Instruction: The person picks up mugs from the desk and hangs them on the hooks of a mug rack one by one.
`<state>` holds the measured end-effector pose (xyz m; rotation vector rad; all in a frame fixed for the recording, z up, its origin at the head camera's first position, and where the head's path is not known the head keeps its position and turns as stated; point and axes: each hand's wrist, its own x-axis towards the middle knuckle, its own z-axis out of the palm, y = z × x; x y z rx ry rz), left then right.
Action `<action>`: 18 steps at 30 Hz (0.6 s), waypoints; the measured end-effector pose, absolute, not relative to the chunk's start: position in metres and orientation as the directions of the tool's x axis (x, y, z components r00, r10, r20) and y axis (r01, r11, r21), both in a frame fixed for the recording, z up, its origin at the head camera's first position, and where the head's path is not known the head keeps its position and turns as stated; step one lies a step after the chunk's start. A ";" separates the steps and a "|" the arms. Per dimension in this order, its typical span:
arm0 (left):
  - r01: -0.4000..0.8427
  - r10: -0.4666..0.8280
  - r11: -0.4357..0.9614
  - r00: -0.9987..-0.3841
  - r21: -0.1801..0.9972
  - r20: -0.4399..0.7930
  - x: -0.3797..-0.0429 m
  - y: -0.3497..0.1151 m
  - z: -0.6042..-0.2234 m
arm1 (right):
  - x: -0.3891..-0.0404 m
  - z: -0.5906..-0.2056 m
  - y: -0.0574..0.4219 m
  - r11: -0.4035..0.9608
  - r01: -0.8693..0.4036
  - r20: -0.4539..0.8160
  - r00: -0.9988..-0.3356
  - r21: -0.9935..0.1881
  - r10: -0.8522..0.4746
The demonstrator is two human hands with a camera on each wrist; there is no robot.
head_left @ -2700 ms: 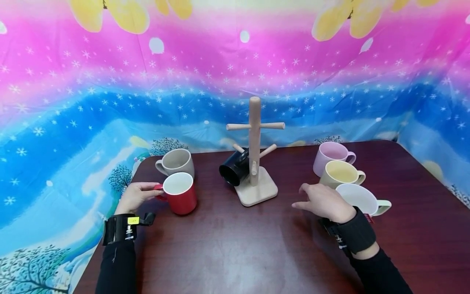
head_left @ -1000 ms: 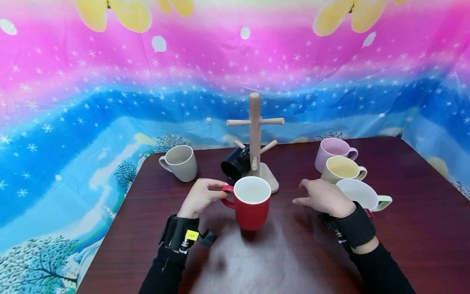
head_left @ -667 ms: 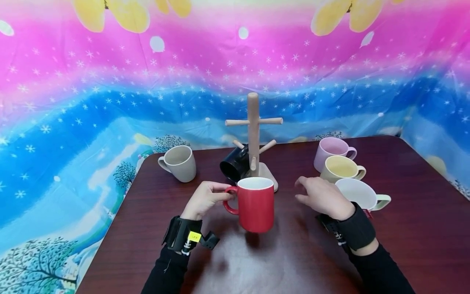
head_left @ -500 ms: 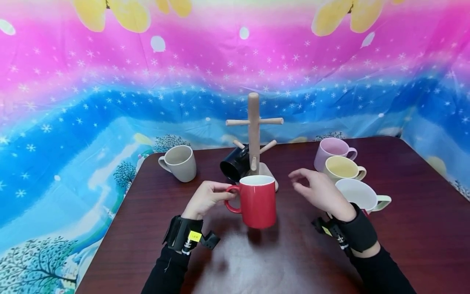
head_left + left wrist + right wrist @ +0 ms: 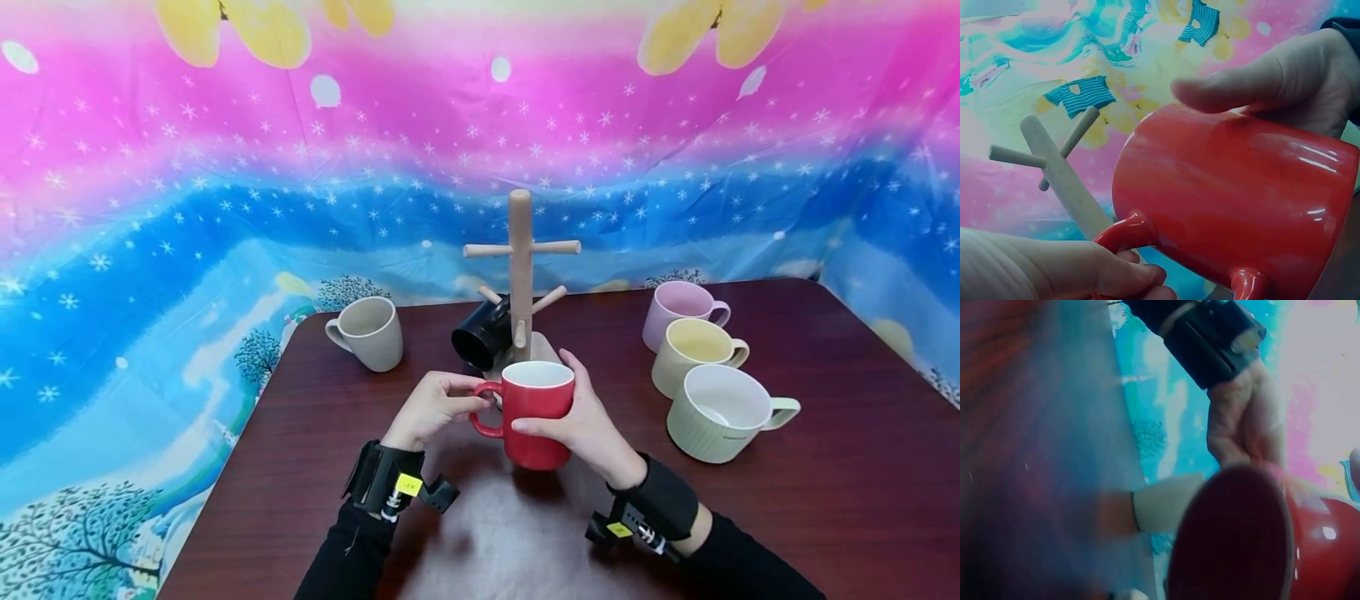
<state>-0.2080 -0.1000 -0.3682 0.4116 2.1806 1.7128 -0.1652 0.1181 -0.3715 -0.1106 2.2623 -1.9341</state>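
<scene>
A red mug (image 5: 536, 425) with a white inside hangs just above the table in front of the wooden mug tree (image 5: 520, 275). My left hand (image 5: 435, 408) pinches its handle between thumb and fingers; the left wrist view shows the fingertips (image 5: 1147, 275) at the upper end of that handle. From the other side my right hand (image 5: 581, 425) grips the mug's body, its thumb lying across the front and its other fingers mostly hidden behind. Blurred in the right wrist view, the red mug (image 5: 1329, 550) shows its dark underside. A black mug (image 5: 480, 337) hangs tilted low on the tree.
At the back left stands a grey mug (image 5: 371, 333). On the right, a pink mug (image 5: 667, 312), a yellow mug (image 5: 690, 354) and a pale ribbed mug (image 5: 712, 425) form a row, handles to the right. A patterned cloth (image 5: 420, 125) hangs behind the table (image 5: 847, 500).
My left hand has lifted the red mug from beside the grey one and carried it right, to the front of the tree. My right hand has left the pale mug's side and taken the red mug's body.
</scene>
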 end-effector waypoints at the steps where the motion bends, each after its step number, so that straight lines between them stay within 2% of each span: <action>1: 0.018 0.422 0.236 -0.903 0.972 -0.085 -0.208 -0.099 -0.368 | -0.165 -0.373 0.116 0.151 0.046 -0.068 -0.988 -0.987 -0.140; 6: 0.013 0.393 0.266 -0.914 0.964 -0.096 -0.208 -0.097 -0.367 | -0.163 -0.379 0.110 0.161 0.015 -0.025 -0.998 -0.987 -0.061; 11: 0.015 0.369 0.277 -0.925 0.961 -0.092 -0.206 -0.095 -0.366 | -0.163 -0.381 0.112 0.155 -0.024 0.016 -0.999 -0.988 -0.051; 14: 0.023 0.365 0.251 -0.928 0.968 -0.073 -0.204 -0.096 -0.364 | -0.163 -0.380 0.113 0.087 -0.025 0.019 -0.998 -0.996 -0.065; 18: 0.038 0.344 0.174 -0.939 0.984 -0.025 -0.204 -0.100 -0.360 | -0.162 -0.379 0.109 -0.074 -0.054 0.057 -0.998 -0.996 -0.028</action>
